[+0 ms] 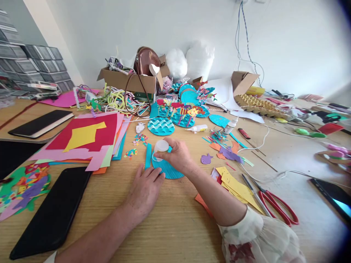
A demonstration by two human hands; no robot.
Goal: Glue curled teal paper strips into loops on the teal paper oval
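A small translucent plastic cup [161, 145] is pinched between the thumb and fingers of my right hand [177, 155]. It sits over a round piece of blue corrugated paper [171, 171] on the table, partly covered by that hand. My left hand [146, 186] lies with its fingers stretched out, fingertips at the near left edge of the blue paper. Just beyond those fingertips is a narrow blue paper strip [148, 155]. Small colourful paper bits [131, 153] are scattered to the left of the strip.
Coloured paper sheets [82, 135] are stacked at left, near a black phone-like slab [52, 212]. Red-handled scissors [276, 204] and yellow paper scraps [236, 184] lie at right. Behind are wavy blue paper pieces [161, 126], a glue bottle [197, 128] and a cardboard box [131, 81].
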